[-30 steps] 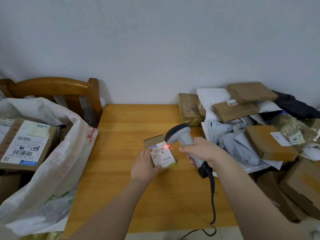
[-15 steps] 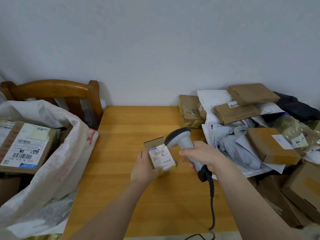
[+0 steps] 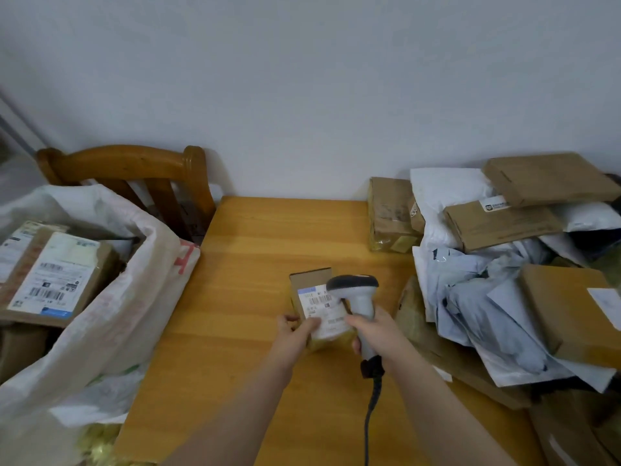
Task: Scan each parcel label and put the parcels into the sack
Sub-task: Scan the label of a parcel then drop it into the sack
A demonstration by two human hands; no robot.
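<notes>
The parcel (image 3: 311, 280) is gripped by the left hand (image 3: 294, 332), the scanner (image 3: 353, 284) by the right hand (image 3: 378, 334). Scanning is judged underway, and a carry left to the sack (image 3: 153, 264) is needed next.

Left hand (image 3: 295, 332): I grip the near-left edge of the small parcel (image 3: 311, 280), thumb on its label (image 3: 321, 306).
Right hand (image 3: 376, 334): I hold the grey scanner (image 3: 356, 290) by its handle, its head overlapping the label's right side.
Cable (image 3: 369, 415): hangs from the handle over the table (image 3: 255, 250).
Sack (image 3: 134, 297): open at my left, labelled box (image 3: 53, 274) inside.
Pile (image 3: 504, 223): boxes and mailers heaped at my right.
</notes>
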